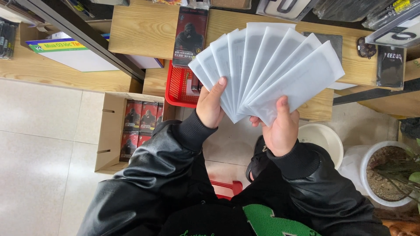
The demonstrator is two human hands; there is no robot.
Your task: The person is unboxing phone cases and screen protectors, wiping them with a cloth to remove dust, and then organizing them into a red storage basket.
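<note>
At centre frame the left hand (211, 105) and right hand (280, 131) both pinch the fan of flat white paper sleeves (262, 65); thumbs should press near the pivot, keeping spacing even. Beyond, probably wooden, the tabletop (140, 30) holds a red plastic basket (178, 87).

You get a bright, evenly lit view with soft daylight-like light from above, faint shadows under the desk (144, 30), mild sheen on the white sleeves (267, 65) and black jacket (148, 175), sharp focus, and slight wide-angle bending at the edges.
</note>
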